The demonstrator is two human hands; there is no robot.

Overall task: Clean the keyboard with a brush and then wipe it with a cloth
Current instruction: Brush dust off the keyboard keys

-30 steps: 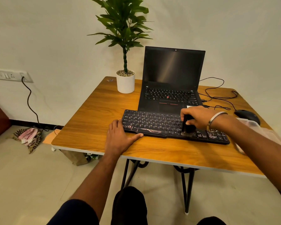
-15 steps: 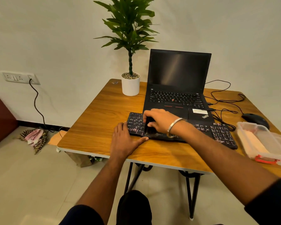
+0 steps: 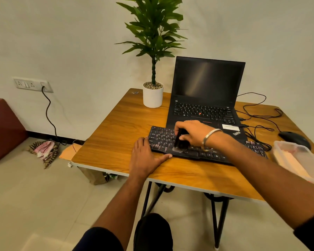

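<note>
Change: half a second ago the right hand point(image 3: 192, 132) was over the left end of the black external keyboard point(image 3: 203, 147); it now sits slightly further right, near the left-centre keys, and the brush shows below the fingers.
Right hand: its grip is curled round a small black brush point(image 3: 179, 142), held upright with pale bristles on the keys; a silver bangle point(image 3: 209, 137) circles the wrist.
Left hand: the left hand point(image 3: 146, 157) lies flat on the wooden table point(image 3: 116, 133), fingers straight, holding nothing; the thumb runs along the keyboard's front edge at its left corner.
Keyboard: lies across the table's near middle, just in front of the open black laptop point(image 3: 207, 91).
Writing: "ThinkPad" reads on the laptop's palm rest; its white sticker is too small to read.
Other: white potted green plant point(image 3: 153, 95) at the far left corner; black mouse point(image 3: 294, 138) and clear plastic container point(image 3: 297, 160) at the right edge; checked cloth point(image 3: 43, 149) on the floor.
</note>
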